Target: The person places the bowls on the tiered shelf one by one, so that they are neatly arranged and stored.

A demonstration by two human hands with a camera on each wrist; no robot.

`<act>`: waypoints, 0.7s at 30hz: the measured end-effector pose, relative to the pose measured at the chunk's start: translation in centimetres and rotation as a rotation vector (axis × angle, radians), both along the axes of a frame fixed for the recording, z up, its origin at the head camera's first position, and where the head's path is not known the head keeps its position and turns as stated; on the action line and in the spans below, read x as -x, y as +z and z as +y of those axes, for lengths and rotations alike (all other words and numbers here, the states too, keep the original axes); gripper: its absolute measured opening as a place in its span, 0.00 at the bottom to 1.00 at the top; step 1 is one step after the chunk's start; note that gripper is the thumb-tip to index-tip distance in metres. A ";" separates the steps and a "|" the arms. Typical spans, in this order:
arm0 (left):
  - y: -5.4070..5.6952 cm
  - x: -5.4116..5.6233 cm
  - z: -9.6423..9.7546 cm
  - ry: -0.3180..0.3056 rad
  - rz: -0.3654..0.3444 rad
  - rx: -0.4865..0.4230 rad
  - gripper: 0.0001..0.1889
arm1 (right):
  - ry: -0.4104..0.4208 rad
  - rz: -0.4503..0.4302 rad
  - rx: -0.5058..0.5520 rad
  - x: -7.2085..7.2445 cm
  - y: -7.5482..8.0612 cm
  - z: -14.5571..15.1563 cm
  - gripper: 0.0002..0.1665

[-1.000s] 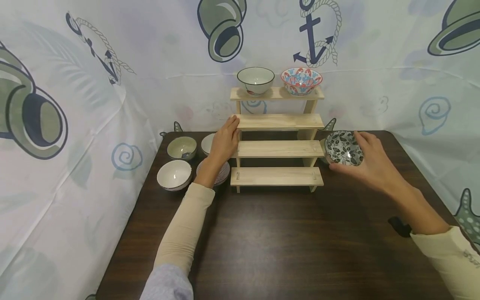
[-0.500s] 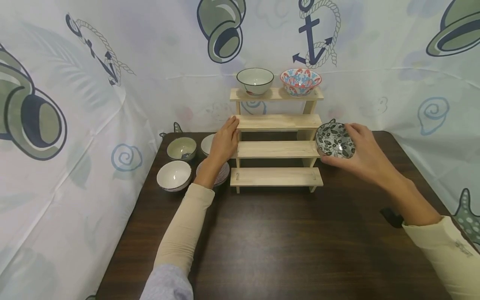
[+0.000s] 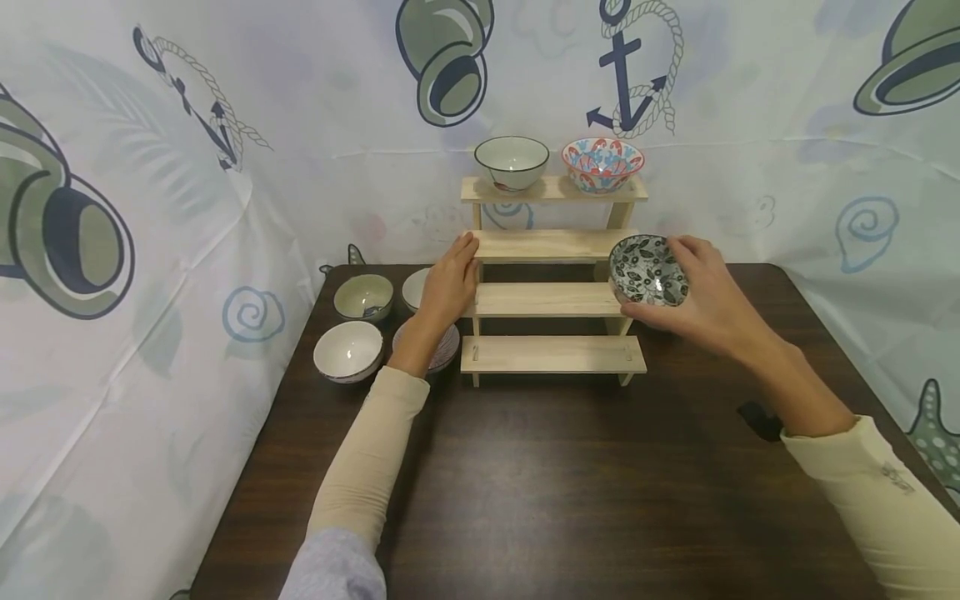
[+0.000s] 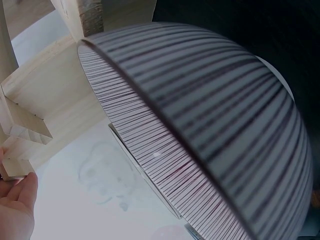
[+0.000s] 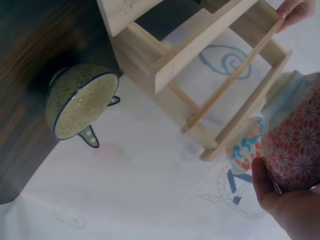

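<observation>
My right hand [image 3: 716, 292] holds a small bowl [image 3: 648, 271] by its side, thumb low and fingers along the rim. Inside, the bowl has a black-and-white leaf pattern; the right wrist view shows its outside, red with white flowers [image 5: 297, 135]. It is tilted, in front of the right end of the second shelf from the top. A four-step wooden stand [image 3: 551, 354] stands on the table. My left hand [image 3: 450, 279] grips the left end of that same shelf, its fingers [image 4: 25, 192] visible there in the left wrist view.
On the top shelf sit a white bowl [image 3: 512, 162] and a red-and-blue patterned bowl [image 3: 602, 164]. Left of the stand are a green bowl [image 3: 363, 296], a white bowl [image 3: 348, 350], another white one [image 3: 413, 287] and a striped bowl [image 4: 225, 100]. A speckled bowl [image 5: 85, 102] stands to the right.
My right hand has carried the leaf-patterned bowl leftward and slightly up, from beside the stand to in front of its right end. The left hand has stayed on the shelf end.
</observation>
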State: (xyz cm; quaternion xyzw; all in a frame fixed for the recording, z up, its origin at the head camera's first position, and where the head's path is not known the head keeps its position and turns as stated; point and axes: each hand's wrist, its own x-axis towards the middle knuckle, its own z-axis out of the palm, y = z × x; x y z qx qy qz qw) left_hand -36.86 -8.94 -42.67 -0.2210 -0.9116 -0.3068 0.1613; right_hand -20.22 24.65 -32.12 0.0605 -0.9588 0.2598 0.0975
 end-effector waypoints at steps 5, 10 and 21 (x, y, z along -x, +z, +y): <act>0.0 0.0 0.0 -0.001 0.010 -0.003 0.23 | 0.006 -0.001 -0.001 0.3 0.1 -0.5 0.70; 0.1 -0.1 0.0 -0.003 0.010 -0.009 0.23 | 0.016 -0.014 0.005 0.5 0.3 -0.9 0.71; -0.4 0.0 -0.1 -0.002 0.013 0.003 0.23 | 0.032 -0.033 0.000 1.4 0.6 -2.0 0.71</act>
